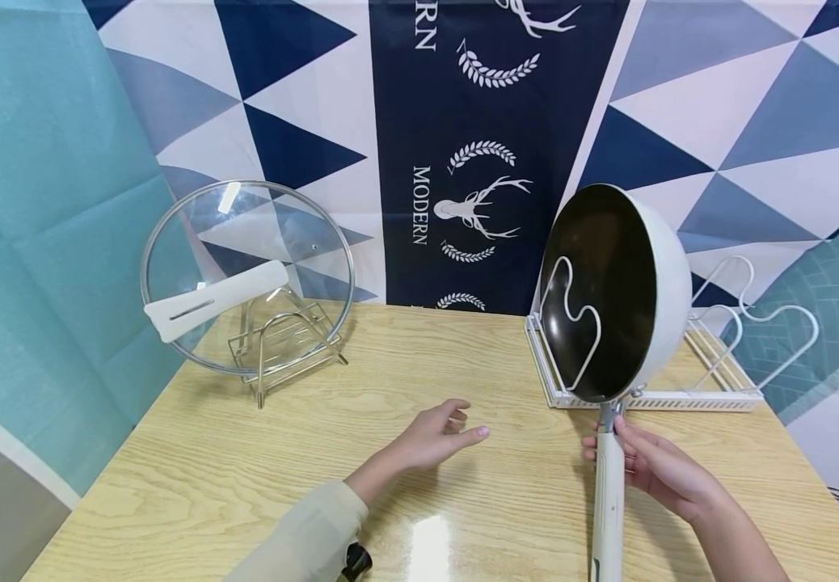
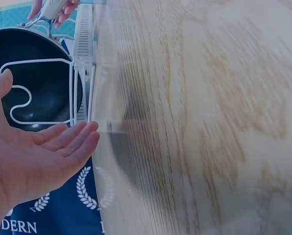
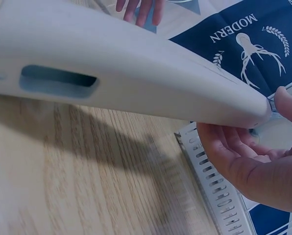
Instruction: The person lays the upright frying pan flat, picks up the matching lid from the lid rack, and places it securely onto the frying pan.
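A white frying pan (image 1: 670, 299) with a dark inside stands on edge in a white wire rack (image 1: 710, 400), its pale handle (image 1: 609, 501) pointing toward me. My right hand (image 1: 670, 477) holds the handle near its metal neck. In the right wrist view, the fingers (image 3: 224, 147) curl beneath the handle and the thumb is at its far end. My left hand (image 1: 430, 436) hovers over the table, fingers relaxed and palm bare, as the left wrist view of the same hand (image 2: 43, 156) shows.
At the left, a glass lid (image 1: 318, 242) with a white handle (image 1: 219, 299) leans in a small metal stand (image 1: 281, 380). The wood-grain table (image 1: 245, 485) meets a patterned blue and white backdrop (image 1: 456, 267) at the back. Empty wire loops (image 1: 790, 311) rise right of the pan.
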Demonstrator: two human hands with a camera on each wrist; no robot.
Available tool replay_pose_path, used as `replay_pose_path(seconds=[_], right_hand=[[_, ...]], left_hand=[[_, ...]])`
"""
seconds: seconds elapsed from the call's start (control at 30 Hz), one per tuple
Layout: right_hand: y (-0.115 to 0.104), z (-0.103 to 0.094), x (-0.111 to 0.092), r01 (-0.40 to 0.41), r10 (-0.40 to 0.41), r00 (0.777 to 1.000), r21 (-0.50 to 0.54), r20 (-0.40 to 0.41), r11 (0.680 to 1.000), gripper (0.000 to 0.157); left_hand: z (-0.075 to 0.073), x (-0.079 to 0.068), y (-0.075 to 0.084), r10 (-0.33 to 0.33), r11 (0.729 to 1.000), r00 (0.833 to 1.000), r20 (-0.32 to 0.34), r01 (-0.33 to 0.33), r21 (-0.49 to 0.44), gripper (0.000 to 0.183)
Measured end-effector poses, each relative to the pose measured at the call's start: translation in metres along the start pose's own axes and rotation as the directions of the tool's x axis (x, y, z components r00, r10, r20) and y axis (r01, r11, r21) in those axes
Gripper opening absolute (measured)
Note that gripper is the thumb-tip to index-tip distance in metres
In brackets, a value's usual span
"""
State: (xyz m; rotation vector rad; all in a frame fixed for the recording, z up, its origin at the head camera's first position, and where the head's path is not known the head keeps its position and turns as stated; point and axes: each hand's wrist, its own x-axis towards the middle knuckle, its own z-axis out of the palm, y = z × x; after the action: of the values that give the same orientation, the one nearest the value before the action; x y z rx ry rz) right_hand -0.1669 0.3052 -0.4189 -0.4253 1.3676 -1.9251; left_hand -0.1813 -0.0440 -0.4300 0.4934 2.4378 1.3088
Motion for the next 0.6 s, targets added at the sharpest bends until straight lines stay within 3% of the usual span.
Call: replay_pose_path(seconds=[0.6], right_hand=[[0.001,0.003,0.004,0.022,-0.022,1.000,0.030,-0.006,0.999,0.050]], left_hand=[[0.011,0.004,0.007,-0.004,1.000,1.000,0.030,0.004,-0.015,0.065]])
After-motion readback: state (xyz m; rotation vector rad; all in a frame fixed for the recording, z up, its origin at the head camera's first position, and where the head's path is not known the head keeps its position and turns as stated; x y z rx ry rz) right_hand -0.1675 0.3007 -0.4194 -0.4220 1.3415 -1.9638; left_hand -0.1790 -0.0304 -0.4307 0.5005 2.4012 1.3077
